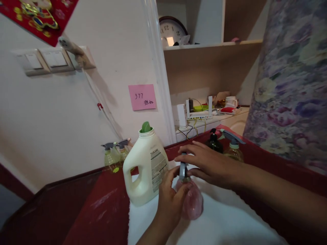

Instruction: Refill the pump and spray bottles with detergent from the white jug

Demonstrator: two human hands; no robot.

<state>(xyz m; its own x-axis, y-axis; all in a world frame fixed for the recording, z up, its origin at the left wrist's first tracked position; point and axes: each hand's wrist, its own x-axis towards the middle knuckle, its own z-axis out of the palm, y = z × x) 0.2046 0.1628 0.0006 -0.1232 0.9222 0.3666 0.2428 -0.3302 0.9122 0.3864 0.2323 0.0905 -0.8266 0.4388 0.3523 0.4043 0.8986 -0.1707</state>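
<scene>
- Step (judged): grey plastic spray head [183, 169] was being worked atop rounded clear-pink plastic btl [193, 204]; tightening vs. loosening couldn't be told.
- Next: steady btl hold prob. was needed.
- Btl was set btwn hands, on white fluffy towel [226, 217].
- Btl was gripped near top by L hand [170, 195], thumb across front; head was grasped by R hand [209, 165], palm down.

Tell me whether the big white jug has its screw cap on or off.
Off: the white jug shows bare threads on its neck, with a green spout sticking up.
</scene>
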